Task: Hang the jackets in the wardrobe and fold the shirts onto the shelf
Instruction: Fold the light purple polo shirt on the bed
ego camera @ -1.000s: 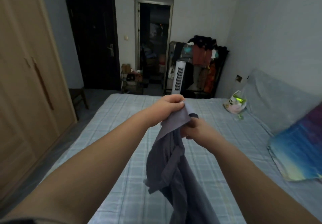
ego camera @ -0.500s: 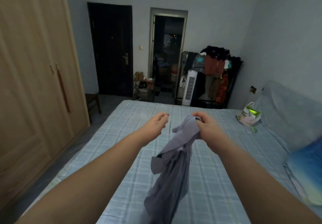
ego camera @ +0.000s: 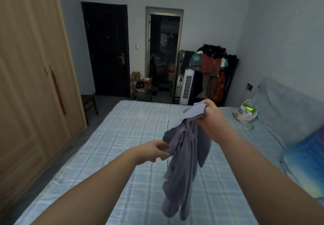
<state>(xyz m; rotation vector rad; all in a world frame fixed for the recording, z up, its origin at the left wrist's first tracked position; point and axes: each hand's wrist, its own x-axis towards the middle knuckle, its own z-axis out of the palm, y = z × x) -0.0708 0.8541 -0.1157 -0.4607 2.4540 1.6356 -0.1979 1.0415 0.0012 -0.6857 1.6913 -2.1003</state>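
Shirt (ego camera: 184, 163) dangles lengthwise, straight down over the bed (ego camera: 122, 133), mid-frame, top end bunched in the clenched right hand (ego camera: 208, 117). Left hand (ego camera: 152, 152) sits lower, fingertips at its left edge, can't tell if pinching yet.

Bed (ego camera: 133, 128), tower fan (ego camera: 188, 86), plastic bag (ego camera: 245, 113)

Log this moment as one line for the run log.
right hand: grips top of grey shirt, hanging over bed | left hand: at shirt's edge, grip unclear | wardrobe: doors shut | folding: not begun
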